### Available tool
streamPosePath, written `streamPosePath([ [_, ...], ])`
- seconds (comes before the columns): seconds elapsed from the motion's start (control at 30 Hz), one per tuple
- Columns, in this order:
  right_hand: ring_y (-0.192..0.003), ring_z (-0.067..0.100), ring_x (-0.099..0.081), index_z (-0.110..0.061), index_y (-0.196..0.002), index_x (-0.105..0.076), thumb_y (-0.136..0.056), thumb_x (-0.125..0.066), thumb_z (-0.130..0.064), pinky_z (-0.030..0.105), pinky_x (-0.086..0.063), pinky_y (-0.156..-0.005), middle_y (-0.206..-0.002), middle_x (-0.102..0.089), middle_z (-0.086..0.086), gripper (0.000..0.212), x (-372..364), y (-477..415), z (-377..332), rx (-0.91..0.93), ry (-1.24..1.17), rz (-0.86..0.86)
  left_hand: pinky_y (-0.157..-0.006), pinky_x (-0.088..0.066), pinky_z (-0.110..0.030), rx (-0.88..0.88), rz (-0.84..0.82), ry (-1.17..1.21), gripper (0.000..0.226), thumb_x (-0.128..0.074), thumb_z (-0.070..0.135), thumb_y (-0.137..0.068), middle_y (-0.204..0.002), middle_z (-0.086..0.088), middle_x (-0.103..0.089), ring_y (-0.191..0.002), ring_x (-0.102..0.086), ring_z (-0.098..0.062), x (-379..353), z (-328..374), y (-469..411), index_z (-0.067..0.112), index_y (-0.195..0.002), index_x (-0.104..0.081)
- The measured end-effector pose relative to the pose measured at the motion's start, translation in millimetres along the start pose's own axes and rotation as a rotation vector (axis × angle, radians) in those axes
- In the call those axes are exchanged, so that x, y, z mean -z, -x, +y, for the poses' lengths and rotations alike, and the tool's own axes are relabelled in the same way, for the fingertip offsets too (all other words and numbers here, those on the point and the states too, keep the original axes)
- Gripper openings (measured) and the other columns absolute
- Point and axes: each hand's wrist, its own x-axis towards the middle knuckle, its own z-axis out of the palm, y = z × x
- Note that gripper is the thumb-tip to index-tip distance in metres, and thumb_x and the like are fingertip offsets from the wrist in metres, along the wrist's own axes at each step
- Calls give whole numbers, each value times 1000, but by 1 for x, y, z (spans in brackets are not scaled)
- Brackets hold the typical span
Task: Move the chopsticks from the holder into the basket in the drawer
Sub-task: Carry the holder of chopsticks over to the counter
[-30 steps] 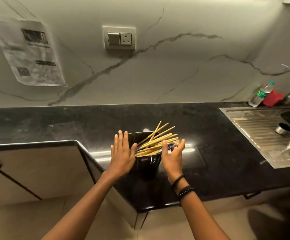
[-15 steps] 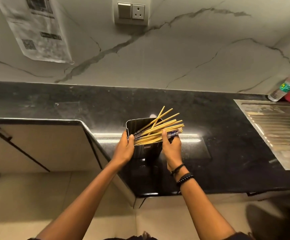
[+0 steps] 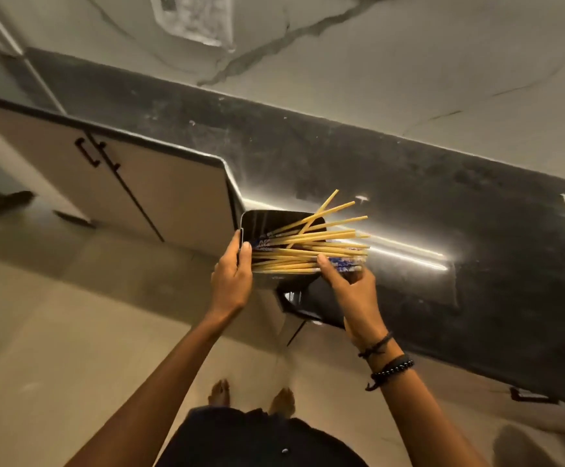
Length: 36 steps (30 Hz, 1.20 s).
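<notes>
From the holder (image 3: 267, 224), my way toward 3 o'clock is barred: the chopsticks (image 3: 291, 256) fan out over its rim on that side. My left hand (image 3: 232, 281) grips its 9 o'clock wall and my right hand (image 3: 353, 291) its 4 o'clock side. The black countertop (image 3: 425, 203) runs from 11 to 4 o'clock, and the marble wall (image 3: 375, 62) closes it off behind. At 10 o'clock stand cabinet doors (image 3: 159, 190), their handles (image 3: 94, 153) jutting out. Toward 7 and 8 o'clock lies open floor (image 3: 72, 332). My own feet (image 3: 218, 392) are at 6 o'clock.
</notes>
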Motion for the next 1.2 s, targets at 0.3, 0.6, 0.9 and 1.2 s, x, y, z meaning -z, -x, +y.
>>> streamPosePath([
  [0.3, -113, 21, -64, -4, -126, -57, -89, -66, -9, 36, -52, -98, -121, -67, 11, 39, -41, 56, 27, -1, 57, -374, -105, -43, -28, 125, 196, 62, 44, -33, 32, -104, -134, -1, -56, -122, -52, -6, 68, -34, 91, 17, -144, -41],
  [0.6, -112, 25, -63, -2, -125, -53, -86, -62, 4, 36, -53, -96, -121, -64, 14, 41, -105, 142, 76, -126, 103, -778, -100, -38, -10, 319, 447, 131, 49, -29, 36, -104, -147, 6, -41, -129, -41, -4, 139, -91, 234, 26, -151, -25],
  [0.9, -112, 29, -55, -10, -117, -55, -87, -40, 22, 27, -51, -89, -121, -58, 15, 47, -150, 265, 125, -234, 178, -1154, -99, -43, -16, 460, 758, 311, 50, -31, 43, -101, -142, 14, -45, -126, -44, 5, 178, -125, 414, 34, -150, -24],
  [1.2, -116, 28, -58, -7, -119, -56, -96, -40, 8, 35, -50, -99, -123, -61, 15, 32, -210, 358, 145, -307, 259, -1512, -65, -42, 3, 597, 1192, 428, 34, -31, 46, -100, -113, 28, -53, -94, -53, 24, 194, -130, 529, 37, -132, -37],
])
